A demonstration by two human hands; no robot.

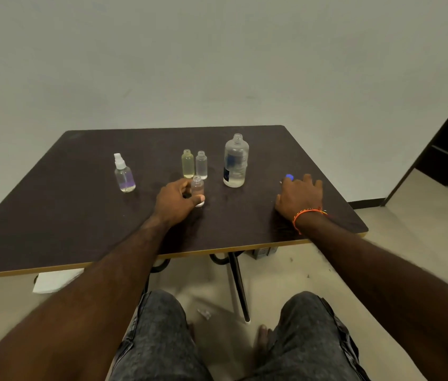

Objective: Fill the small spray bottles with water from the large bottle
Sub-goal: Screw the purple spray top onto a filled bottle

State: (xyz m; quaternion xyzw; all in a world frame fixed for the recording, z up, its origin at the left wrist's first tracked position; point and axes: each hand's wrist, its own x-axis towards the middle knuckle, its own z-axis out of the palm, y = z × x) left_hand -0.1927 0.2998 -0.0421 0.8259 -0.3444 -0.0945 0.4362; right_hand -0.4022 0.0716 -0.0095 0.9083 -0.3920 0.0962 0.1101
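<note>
On a dark brown table [79,215] set against a pale wall, a seated person reaches forward with both bare arms toward a cluster of clear plastic bottles. Left hand [174,200] curls around the nearest small bottle [197,189], thumb pressed across its lower front and fingers wrapped behind it; the bottle stands upright with its neck open and no sprayer fitted. Just behind it, two more small uncapped bottles stand side by side and nearly touching: a yellow-tinted bottle [187,164] on the left and a clear bottle [201,165] on the right. Well apart to the left stands a fourth spray bottle [124,174], this one with its white sprayer top in place and a purplish tint to its lower half. To the right of the group, the large bottle [235,163] stands upright with its cap off, a dark label on its side and liquid visible in its lower part (how high the level reaches cannot be judged through the blur). Right hand [300,198] rests palm down on the tabletop near the right edge, fingers loosely spread and holding nothing, an orange bracelet [306,215] around the wrist. A small blue cap [289,177] lies at its fingertips; whether a finger actually touches it cannot be told. Below the table edge, knees in grey speckled shorts [157,339] appear above a light floor.
</note>
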